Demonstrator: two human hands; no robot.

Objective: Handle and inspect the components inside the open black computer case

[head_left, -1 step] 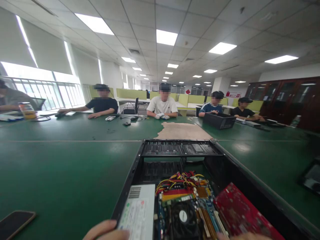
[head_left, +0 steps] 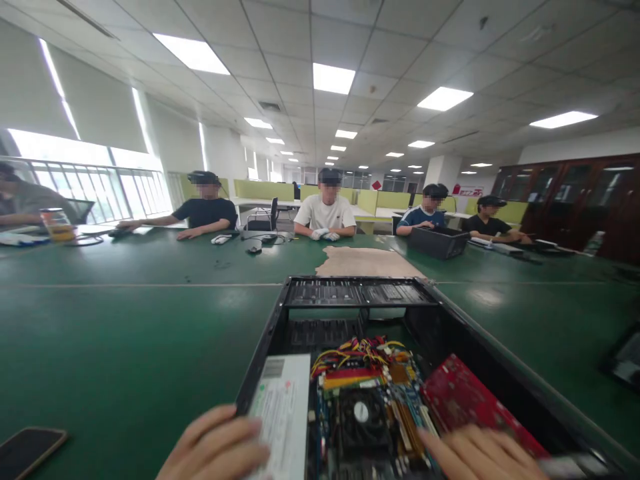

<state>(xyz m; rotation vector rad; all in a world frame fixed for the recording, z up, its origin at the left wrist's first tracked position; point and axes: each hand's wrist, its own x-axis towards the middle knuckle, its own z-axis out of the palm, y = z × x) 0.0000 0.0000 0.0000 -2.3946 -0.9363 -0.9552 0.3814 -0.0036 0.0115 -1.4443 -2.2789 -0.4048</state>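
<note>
An open black computer case point(head_left: 280, 313) lies on the green table in front of me. Inside it are a grey power supply point(head_left: 283, 407), a blue motherboard point(head_left: 395, 427) with a black fan point(head_left: 361, 417), and a bundle of coloured wires point(head_left: 360, 353). My left hand point(head_left: 215, 447) lies over the case's left wall, fingertips touching the power supply. A red expansion card point(head_left: 460, 400) sits tilted at the right side of the case, and my right hand point(head_left: 480, 457) has its fingers over the near end of that card.
A dark phone point(head_left: 27, 450) lies at the near left on the green table point(head_left: 125, 333). A brown sheet point(head_left: 367, 262) lies beyond the case. Several people sit along the far side, one with another black case point(head_left: 437, 241). A dark tray point(head_left: 625, 357) is at the right edge.
Both hands have come further into view from the bottom edge. The left hand now reaches onto the power supply, and the right hand's fingers lie over the red card.
</note>
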